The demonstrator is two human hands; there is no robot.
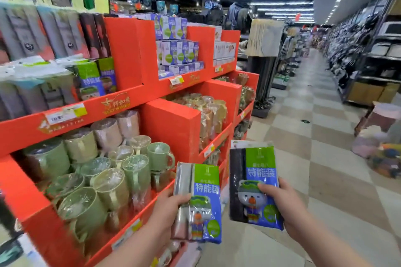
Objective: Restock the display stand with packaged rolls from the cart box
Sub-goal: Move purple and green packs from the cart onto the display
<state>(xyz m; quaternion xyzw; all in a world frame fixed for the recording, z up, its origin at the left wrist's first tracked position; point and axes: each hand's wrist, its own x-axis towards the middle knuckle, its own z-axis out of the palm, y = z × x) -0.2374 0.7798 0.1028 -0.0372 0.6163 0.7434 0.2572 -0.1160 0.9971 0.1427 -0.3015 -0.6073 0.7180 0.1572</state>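
Gripping a silver packaged roll [199, 201] with the left hand [167, 204] fingers and a dark packaged roll [256, 182] with the right hand [280, 199], the person holds both label-up near the red display stand [121, 102], likely heading for the matching packs [95, 78] on its upper left shelf.

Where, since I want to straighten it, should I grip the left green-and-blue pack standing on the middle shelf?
Probably its green top part, from the front and above: the pack stands upright, its foot behind the red shelf lip, its sides hemmed in.
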